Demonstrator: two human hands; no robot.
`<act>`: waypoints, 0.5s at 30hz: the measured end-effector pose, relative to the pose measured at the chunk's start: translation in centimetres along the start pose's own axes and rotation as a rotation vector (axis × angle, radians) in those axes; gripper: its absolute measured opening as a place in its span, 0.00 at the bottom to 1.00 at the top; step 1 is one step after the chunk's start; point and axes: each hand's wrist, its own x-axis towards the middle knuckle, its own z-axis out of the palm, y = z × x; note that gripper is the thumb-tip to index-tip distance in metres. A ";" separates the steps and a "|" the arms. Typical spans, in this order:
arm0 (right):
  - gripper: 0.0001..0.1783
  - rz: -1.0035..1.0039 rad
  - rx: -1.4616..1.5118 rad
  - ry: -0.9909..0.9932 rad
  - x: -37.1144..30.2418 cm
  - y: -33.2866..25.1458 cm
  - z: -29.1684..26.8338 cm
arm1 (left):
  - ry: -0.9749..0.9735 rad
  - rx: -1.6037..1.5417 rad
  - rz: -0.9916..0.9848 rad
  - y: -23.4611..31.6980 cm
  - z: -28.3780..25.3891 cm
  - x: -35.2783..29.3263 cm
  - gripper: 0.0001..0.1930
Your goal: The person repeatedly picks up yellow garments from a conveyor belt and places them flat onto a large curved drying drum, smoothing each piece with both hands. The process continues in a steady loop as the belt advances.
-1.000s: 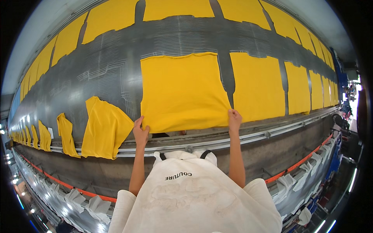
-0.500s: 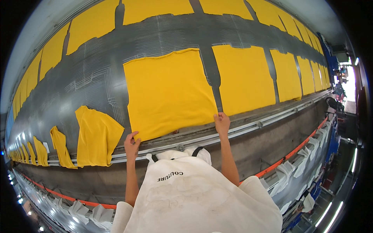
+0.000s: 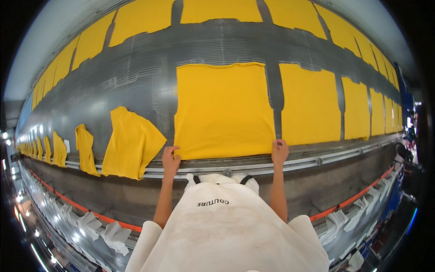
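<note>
A yellow cut fabric panel (image 3: 224,109) lies spread on the dark grey table (image 3: 149,97) in front of me. Its lower edge runs along the table's near side. At its near left corner my left hand (image 3: 171,159) is closed, with the fingertips on the cloth. My right hand (image 3: 280,153) pinches the near right corner. The panel looks mostly smooth, and its far edge is slightly curled.
To the left, a rumpled yellow panel (image 3: 131,143) and a folded one (image 3: 86,147) hang over the near edge. More flat yellow panels (image 3: 309,104) lie to the right and along the far side. A metal rail (image 3: 299,164) borders the table. Behind me runs an orange rail (image 3: 335,208) beside white cloths (image 3: 115,238).
The view has turned, so the panel sits further right in the picture. Its near edge, slanted and partly lifted before, now lies straighter and lower, with both hands still at its corners.
</note>
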 end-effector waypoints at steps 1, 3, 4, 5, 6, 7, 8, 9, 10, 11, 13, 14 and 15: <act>0.08 -0.006 0.005 -0.004 -0.1 -0.2 -0.1 | 0.012 0.003 0.007 0.1 0.3 -0.1 0.19; 0.07 -0.015 0.015 -0.010 -0.4 -0.6 -0.1 | 0.005 -0.004 -0.025 0.1 0.3 -0.4 0.18; 0.07 -0.040 0.022 0.002 -0.4 -0.5 -0.1 | -0.004 -0.014 -0.040 0.4 0.5 -0.4 0.18; 0.07 -0.064 0.030 0.014 -0.5 -0.3 -0.1 | 0.006 -0.013 -0.043 0.7 0.6 -0.3 0.16; 0.06 -0.087 0.038 0.026 -0.6 -0.2 0.1 | 0.021 -0.009 -0.038 0.9 0.8 -0.1 0.14; 0.05 -0.075 0.048 0.011 -0.5 -0.3 0.1 | 0.039 -0.005 -0.035 0.8 1.0 0.1 0.12; 0.06 -0.079 0.042 0.015 -0.6 -0.3 0.2 | 0.056 -0.001 -0.032 0.8 1.2 0.4 0.10; 0.07 -0.083 0.036 0.020 -0.7 -0.3 0.2 | 0.069 -0.022 -0.064 0.7 1.3 0.7 0.09; 0.08 -0.087 0.027 0.027 -0.8 -0.2 0.1 | 0.078 -0.046 -0.097 0.6 1.6 1.0 0.09; 0.07 -0.099 0.006 0.048 -0.8 -0.1 0.1 | 0.087 -0.069 -0.130 0.4 1.8 1.2 0.08; 0.06 -0.118 -0.037 0.093 -0.9 0.1 0.2 | 0.138 -0.090 -0.164 0.3 1.7 1.3 0.09; 0.06 -0.117 -0.047 0.102 -0.8 0.3 0.1 | 0.160 -0.101 -0.179 0.4 1.6 1.4 0.10; 0.06 -0.115 -0.057 0.112 -0.7 0.4 0.1 | 0.152 -0.074 -0.185 0.4 1.4 1.4 0.11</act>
